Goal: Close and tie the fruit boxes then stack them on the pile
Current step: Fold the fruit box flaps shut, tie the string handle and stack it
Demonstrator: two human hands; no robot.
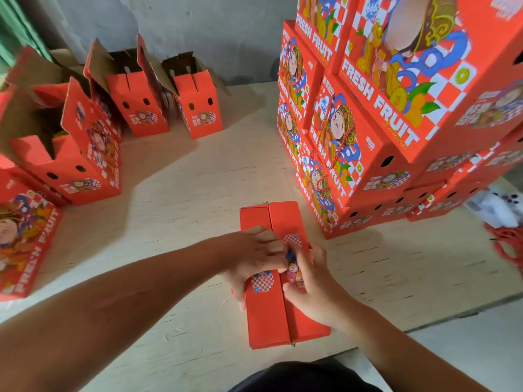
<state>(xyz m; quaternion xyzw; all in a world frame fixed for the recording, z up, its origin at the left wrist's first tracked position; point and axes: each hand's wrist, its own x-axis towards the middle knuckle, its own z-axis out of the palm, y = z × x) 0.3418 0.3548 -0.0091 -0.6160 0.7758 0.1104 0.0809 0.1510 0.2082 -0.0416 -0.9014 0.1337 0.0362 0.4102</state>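
Observation:
A red fruit box (271, 315) stands on the plywood floor in front of me, its two top flaps folded together along a middle seam. My left hand (254, 256) lies over the left flap, fingers curled at the seam and thumb down the box's left side. My right hand (308, 281) holds the right flap, fingers pressed at the printed patch near the seam. A tall pile of closed red "FRESH FRUIT" boxes (376, 114) rises at the right, some with red cord handles.
Several open red boxes (85, 154) with raised flaps stand at the left and back left (198, 108). A closed box (22, 244) lies at the far left. A bundle of red cord (506, 244) and a white bag (498, 207) lie right. Grey wall behind.

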